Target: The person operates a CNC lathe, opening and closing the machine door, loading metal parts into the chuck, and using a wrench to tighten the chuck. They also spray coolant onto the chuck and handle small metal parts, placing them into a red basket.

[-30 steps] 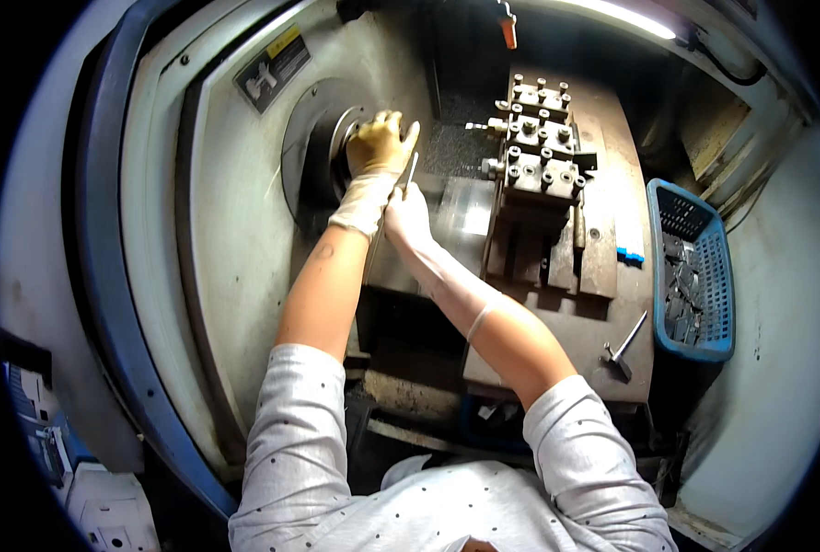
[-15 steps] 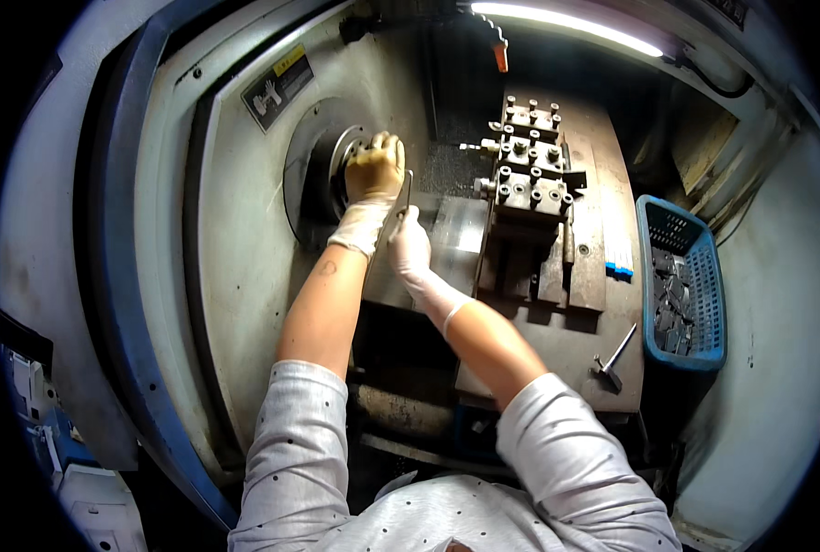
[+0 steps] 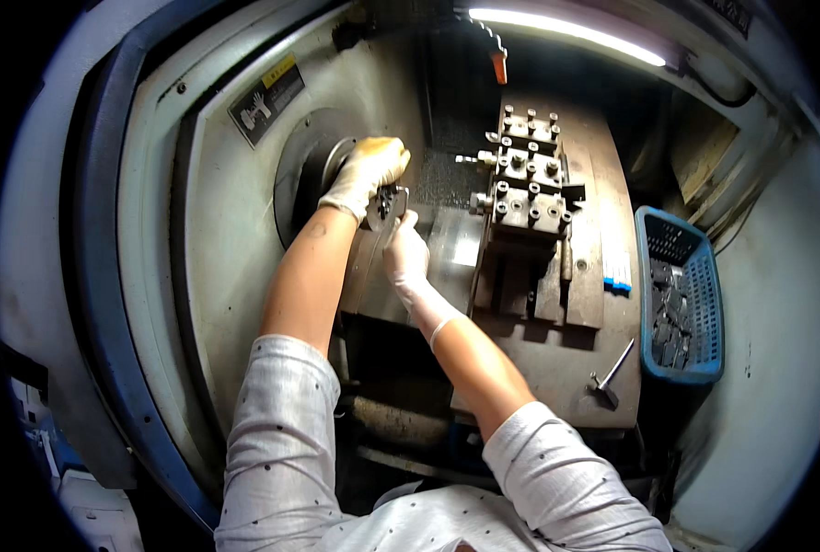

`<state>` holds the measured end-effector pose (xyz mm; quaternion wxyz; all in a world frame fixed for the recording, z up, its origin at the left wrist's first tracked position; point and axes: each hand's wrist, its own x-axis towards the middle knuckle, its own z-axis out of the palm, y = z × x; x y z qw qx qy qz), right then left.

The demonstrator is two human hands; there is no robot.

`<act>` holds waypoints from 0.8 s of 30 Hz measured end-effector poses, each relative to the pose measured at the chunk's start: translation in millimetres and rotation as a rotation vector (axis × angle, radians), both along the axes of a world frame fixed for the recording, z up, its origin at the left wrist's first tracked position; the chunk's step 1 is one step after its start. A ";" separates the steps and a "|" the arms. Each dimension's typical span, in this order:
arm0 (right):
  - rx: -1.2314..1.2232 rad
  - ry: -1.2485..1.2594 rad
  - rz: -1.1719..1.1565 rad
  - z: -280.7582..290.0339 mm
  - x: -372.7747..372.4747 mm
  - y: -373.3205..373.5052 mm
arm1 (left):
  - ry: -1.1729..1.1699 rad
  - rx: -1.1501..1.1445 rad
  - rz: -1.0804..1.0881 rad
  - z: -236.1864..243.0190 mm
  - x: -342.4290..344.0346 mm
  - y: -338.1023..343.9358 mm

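while left hand [image 3: 370, 170] curls, right [image 3: 406, 252] leans

Ahead of you glows a bright tube light [image 3: 566, 34]; a pale, scuffed panel [image 3: 232, 216] and a blue frame [image 3: 104, 276] stand at your left, a light-grey wall [image 3: 769, 304] at your right.

At the upper edge, a lit tube lamp [image 3: 566, 35] is mounted; at the lower right of the frame, a hand tool [image 3: 605, 395] (its lower end is dark) is laid near a blue basket [image 3: 686, 375].
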<state>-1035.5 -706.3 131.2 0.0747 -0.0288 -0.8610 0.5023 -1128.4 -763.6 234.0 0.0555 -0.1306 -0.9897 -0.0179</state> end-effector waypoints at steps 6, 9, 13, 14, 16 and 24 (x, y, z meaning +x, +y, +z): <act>-0.031 -0.069 0.096 -5.2 9.1 -3.2 | 0.136 0.193 0.133 1.5 4.9 -1.3; -0.070 -0.118 0.166 -12.0 31.9 -10.4 | 0.699 0.633 -0.004 -41.9 17.7 -14.6; -0.326 -0.203 0.241 -27.2 20.9 -6.5 | 1.044 0.583 -0.105 -61.9 72.8 1.3; -0.319 -0.185 0.268 -21.6 24.9 -7.2 | 1.028 0.640 -0.100 -65.0 66.6 -4.5; -0.304 -0.175 0.345 -15.5 29.9 -2.1 | 1.011 0.690 -0.061 -67.6 59.6 -11.3; 0.077 0.043 0.169 -20.9 42.4 -3.3 | 0.860 0.520 -0.010 -55.9 42.0 -13.2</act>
